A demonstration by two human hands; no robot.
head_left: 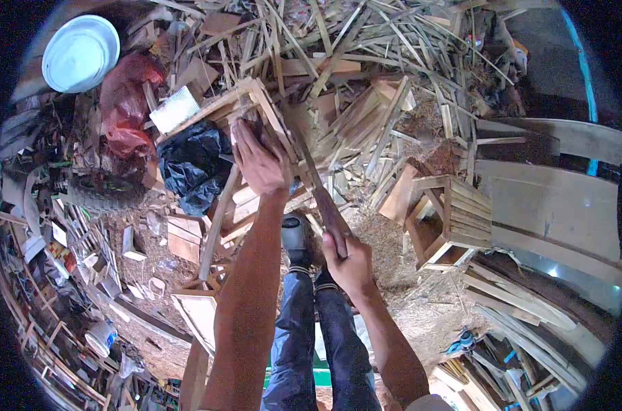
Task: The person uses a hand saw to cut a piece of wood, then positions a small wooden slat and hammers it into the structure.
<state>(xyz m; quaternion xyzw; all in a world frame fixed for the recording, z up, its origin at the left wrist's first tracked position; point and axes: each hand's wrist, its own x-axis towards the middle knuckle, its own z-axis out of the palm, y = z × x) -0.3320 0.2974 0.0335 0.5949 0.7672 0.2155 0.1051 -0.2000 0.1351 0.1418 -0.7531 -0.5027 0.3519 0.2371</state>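
Observation:
My right hand is closed around the brown wooden handle of a long, narrow machete-like tool. Its dark shaft or blade slants up and left, beside a wooden frame; the exact kind is hard to make out. My left hand reaches over the frame with its fingers stretched out and close together, resting on the wood. What lies under the palm is hidden. Just left of that hand, a crumpled black plastic bag sits against the frame.
Wood offcuts are heaped at the far side. A slatted wooden box stands at right, near stacked planks. A white basin, red plastic bag and tyre are at left. My shoe is below the frame.

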